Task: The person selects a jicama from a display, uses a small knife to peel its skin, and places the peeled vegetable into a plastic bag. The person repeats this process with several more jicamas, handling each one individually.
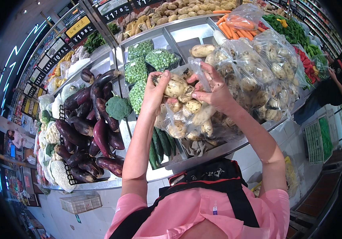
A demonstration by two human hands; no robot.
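My left hand (156,91) grips a muddy, pale lotus root piece (175,85) from its left side, thumb on top. On the piece's right end are the thumb and fingertips of my right hand (211,86), with a strip of clear plastic bag (201,73) caught between its fingers. Just below both hands, an open clear bag (186,119) holds several more lotus root pieces. Full, knotted bags of lotus root (248,68) are heaped to the right. One loose lotus root (202,50) lies behind my hands on the metal stand.
Wrapped trays of green beans or peas (136,70), a broccoli head (118,107) and eggplants (100,134) lie on the left. Cucumbers (160,143) sit close to the stand's front edge. Carrots (236,31) are at the back. A person (323,92) stands at right, near a plastic crate (319,140).
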